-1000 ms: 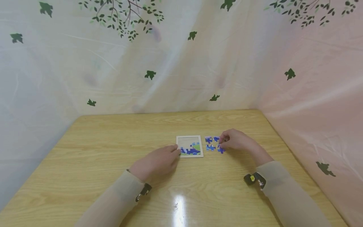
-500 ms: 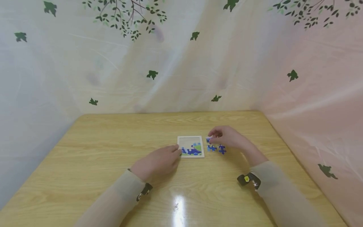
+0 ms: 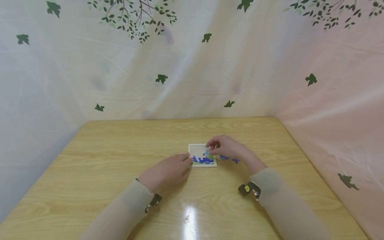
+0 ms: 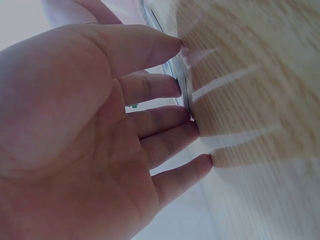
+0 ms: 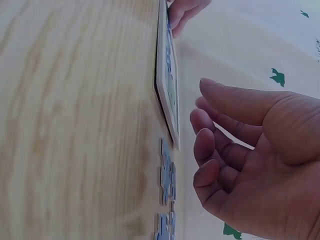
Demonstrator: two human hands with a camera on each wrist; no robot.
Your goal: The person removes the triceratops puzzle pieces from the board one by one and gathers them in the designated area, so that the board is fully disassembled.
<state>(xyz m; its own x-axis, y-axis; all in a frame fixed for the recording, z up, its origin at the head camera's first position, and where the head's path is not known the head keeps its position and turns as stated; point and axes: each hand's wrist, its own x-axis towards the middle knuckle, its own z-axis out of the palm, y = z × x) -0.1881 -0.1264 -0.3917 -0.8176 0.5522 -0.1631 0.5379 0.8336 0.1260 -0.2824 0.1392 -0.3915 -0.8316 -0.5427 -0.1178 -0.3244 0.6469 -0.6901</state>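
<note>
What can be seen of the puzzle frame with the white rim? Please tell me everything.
The puzzle frame is thin and roughly square, with a white rim around a pale base; its material cannot be told. Blue and green puzzle pieces fill its lower part, while the visible upper part is mostly bare. It lies flat on the table. The left hand touches its left edge; the right hand hovers above its right side, hiding part of it in the head view.

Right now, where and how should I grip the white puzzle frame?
Probably by the near border of the white puzzle frame, from the near side: it lies flat, that edge bare, while the left grip is at the left border and the right grip hides part of the right.
</note>
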